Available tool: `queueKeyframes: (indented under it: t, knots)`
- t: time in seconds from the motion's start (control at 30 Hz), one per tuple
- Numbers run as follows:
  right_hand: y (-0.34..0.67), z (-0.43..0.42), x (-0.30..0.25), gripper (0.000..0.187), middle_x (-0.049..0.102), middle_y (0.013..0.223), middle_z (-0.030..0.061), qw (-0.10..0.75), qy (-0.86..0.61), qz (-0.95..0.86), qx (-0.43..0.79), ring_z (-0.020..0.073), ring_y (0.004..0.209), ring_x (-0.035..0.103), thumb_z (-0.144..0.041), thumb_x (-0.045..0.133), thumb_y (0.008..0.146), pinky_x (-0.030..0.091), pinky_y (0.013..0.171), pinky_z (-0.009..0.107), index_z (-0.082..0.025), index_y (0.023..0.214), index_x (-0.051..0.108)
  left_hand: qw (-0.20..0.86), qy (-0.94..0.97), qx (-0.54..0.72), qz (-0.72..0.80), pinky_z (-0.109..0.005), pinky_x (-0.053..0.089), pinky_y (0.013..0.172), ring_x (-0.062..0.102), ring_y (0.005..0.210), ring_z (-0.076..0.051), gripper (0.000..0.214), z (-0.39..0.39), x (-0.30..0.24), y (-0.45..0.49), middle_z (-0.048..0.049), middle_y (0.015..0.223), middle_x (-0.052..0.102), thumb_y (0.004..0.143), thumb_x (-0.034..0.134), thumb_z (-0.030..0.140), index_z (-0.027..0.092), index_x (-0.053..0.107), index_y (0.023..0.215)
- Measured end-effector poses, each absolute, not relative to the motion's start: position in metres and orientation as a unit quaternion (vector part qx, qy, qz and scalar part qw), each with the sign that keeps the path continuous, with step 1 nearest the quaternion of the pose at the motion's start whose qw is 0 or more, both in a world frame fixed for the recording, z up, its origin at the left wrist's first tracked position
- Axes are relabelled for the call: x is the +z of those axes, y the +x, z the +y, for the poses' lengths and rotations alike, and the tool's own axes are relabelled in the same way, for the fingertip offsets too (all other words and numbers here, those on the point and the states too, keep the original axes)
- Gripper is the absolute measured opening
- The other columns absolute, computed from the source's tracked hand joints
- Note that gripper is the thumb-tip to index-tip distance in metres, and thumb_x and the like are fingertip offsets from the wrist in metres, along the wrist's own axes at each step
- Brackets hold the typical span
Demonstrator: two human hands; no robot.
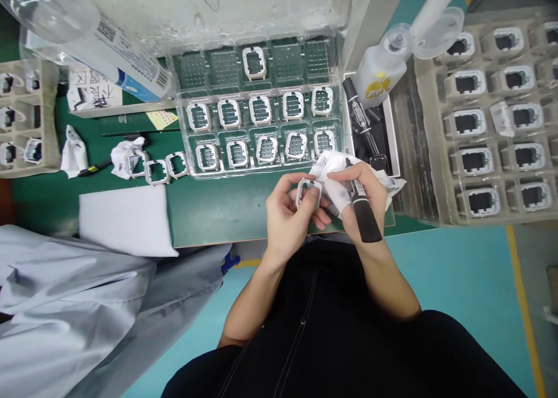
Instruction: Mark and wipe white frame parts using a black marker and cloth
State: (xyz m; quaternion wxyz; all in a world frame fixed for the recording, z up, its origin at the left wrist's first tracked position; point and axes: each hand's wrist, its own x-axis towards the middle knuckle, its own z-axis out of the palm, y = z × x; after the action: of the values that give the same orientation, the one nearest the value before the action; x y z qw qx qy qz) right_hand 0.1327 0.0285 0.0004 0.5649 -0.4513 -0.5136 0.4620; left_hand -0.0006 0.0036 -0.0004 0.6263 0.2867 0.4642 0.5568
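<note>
My left hand (288,212) is closed around a small white rectangular frame (307,190), held at the near edge of the green mat. My right hand (364,192) grips a black marker (360,203) and a crumpled white cloth (333,171), with the cloth pressed against the frame. Just beyond my hands a clear plastic tray (257,104) holds several of the same white frames in its pockets.
Two loose frames (168,168) and a cloth scrap (124,154) lie left of the tray. A white foam pad (126,218) and a grey garment (87,305) sit at left. Beige trays of dark parts (492,119) stand right. A white squeeze bottle (383,67) and another marker (361,119) lie between.
</note>
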Motion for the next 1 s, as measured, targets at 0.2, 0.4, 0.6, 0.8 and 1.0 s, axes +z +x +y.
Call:
queueKeyframes:
  t: [0.2,0.4,0.6,0.8,1.0]
  knots:
    - [0.133,0.029,0.002,0.027,0.065,0.07,-0.0036,0.555,-0.473,-0.525,0.439,0.0114,0.055,0.057,-0.048,0.087,0.099,0.045,0.048,0.027,-0.027,0.089,0.073,0.627,0.291,0.542,0.478,-0.021,0.057,0.041,0.072,0.045,-0.014,0.035,0.004,0.001,-0.001,0.0038,0.072,0.079,0.096,0.088,0.043,0.021,0.066,0.112]
    - [0.134,0.026,-0.004,0.018,0.066,0.069,-0.0062,0.522,-0.454,-0.504,0.517,0.0123,0.049,0.057,-0.045,0.083,0.1,0.045,0.044,0.028,-0.03,0.1,0.073,0.614,0.305,0.546,0.482,-0.02,0.054,0.039,0.068,0.043,-0.012,0.029,0.001,0.001,0.0,0.0048,0.069,0.076,0.098,0.087,0.039,0.021,0.069,0.111]
    - [0.136,0.027,0.002,0.01,0.068,0.077,-0.0044,0.51,-0.485,-0.521,0.483,0.0122,0.058,0.06,-0.027,0.085,0.091,0.047,0.049,0.027,-0.028,0.094,0.076,0.588,0.333,0.554,0.486,-0.02,0.051,0.04,0.066,0.043,-0.011,0.031,-0.001,-0.004,0.001,0.0053,0.068,0.074,0.1,0.086,0.044,0.021,0.071,0.113]
    - [0.134,0.029,0.006,0.013,0.068,0.074,-0.0045,0.521,-0.481,-0.527,0.469,0.0113,0.058,0.057,-0.027,0.088,0.09,0.043,0.048,0.025,-0.027,0.088,0.075,0.555,0.37,0.555,0.497,-0.021,0.049,0.045,0.065,0.048,-0.01,0.025,-0.004,-0.011,0.002,0.0051,0.071,0.074,0.104,0.083,0.042,0.023,0.074,0.116]
    - [0.133,0.03,0.01,0.014,0.069,0.073,-0.0028,0.516,-0.492,-0.526,0.464,0.0138,0.06,0.059,-0.035,0.088,0.089,0.044,0.049,0.028,-0.027,0.088,0.077,0.501,0.419,0.531,0.541,-0.022,0.049,0.051,0.065,0.054,-0.012,0.02,-0.009,-0.017,0.004,0.0042,0.074,0.074,0.106,0.08,0.04,0.025,0.077,0.12]
